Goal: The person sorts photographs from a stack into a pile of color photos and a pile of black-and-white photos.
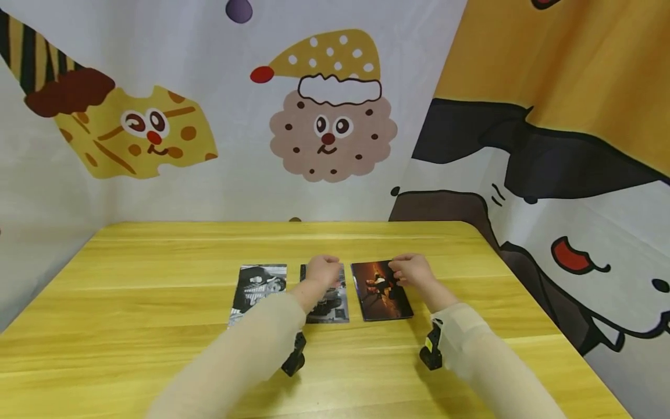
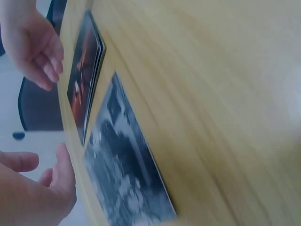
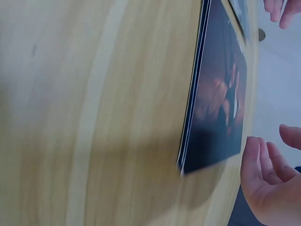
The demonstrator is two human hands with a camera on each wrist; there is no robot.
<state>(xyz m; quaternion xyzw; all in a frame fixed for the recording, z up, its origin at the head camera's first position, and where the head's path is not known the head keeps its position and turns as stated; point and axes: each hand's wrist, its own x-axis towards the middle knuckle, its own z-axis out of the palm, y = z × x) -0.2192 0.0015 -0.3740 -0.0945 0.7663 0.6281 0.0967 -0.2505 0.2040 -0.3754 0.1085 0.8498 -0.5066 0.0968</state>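
Three photo prints or piles lie in a row on the wooden table (image 1: 157, 349). My left hand (image 1: 321, 270) hovers over the middle black-and-white photo (image 1: 330, 308), hiding part of it; in the left wrist view its thumb and fingers are apart with nothing between them. Beside the upper right edge of a stack of photos (image 1: 381, 297) is my right hand (image 1: 413, 270). That stack has a dark orange picture on top, and the right wrist view shows several layered edges. The right hand's fingers are bent slightly and hold nothing.
Left of the middle photo lies another black-and-white photo (image 1: 257, 282), its lower corner hidden behind the left sleeve (image 1: 251, 343). Small black devices (image 1: 431, 349) are strapped at both wrists. Behind the table hangs a printed cartoon curtain (image 1: 235, 192).
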